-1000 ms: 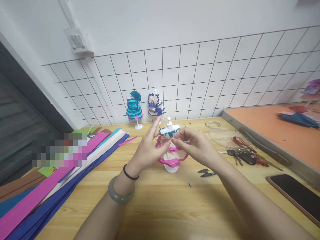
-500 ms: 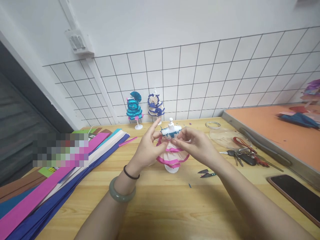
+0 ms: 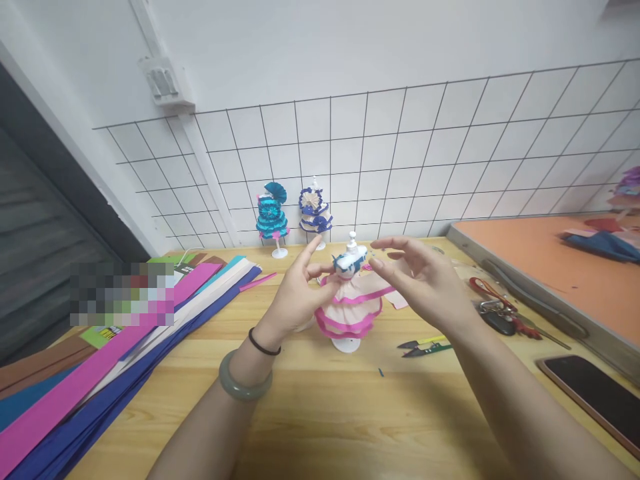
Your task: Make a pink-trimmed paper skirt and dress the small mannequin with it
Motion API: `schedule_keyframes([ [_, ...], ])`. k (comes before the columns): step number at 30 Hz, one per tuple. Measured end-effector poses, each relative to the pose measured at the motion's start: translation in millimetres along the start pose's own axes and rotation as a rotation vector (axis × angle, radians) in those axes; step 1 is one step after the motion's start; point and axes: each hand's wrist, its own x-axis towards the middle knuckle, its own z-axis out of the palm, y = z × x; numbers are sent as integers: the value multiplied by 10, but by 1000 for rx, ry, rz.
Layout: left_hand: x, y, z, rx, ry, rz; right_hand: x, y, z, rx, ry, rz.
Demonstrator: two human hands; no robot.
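A small white dress-form mannequin point(image 3: 352, 248) stands upright on its round base in the middle of the table. Blue bits cover its chest, and a layered cream paper skirt point(image 3: 350, 312) with pink edging hangs below. My left hand point(image 3: 299, 288) grips the waist from the left side, thumb at the front and one finger raised. On the other side, my right hand point(image 3: 431, 280) is apart from the torso, fingers spread. From the waist a loose cream strip with a pink edge stretches right, its far part behind my right hand.
Two finished-looking mannequins, one teal point(image 3: 273, 217) and one blue and cream point(image 3: 315, 210), stand by the wall. Paper strips point(image 3: 165, 327) lie at left. Snips point(image 3: 423, 347), keys point(image 3: 495, 319) and a phone point(image 3: 593, 393) are at right, beside an orange board point(image 3: 550, 267).
My right hand has let go of the mannequin's waist and moved right, its fingers opening. The mannequin has turned slightly and a skirt strip now extends right. My left hand stays at the waist.
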Motion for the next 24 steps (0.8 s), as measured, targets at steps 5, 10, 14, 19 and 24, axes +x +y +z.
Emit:
schedule_keyframes([
  [5,10,-38,-33,185,-4,94,-47,-66,7,-75,100,-82],
  [10,19,-73,-29,233,-9,157,-87,-93,23,-247,225,-332],
  [14,7,-88,20,290,6,178,-124,-134,30,-310,122,-356],
  [19,-45,-76,107,335,15,211,-154,-176,32,-296,58,-290],
  [24,-90,-91,188,304,13,223,-161,-196,25,-265,66,-269],
])
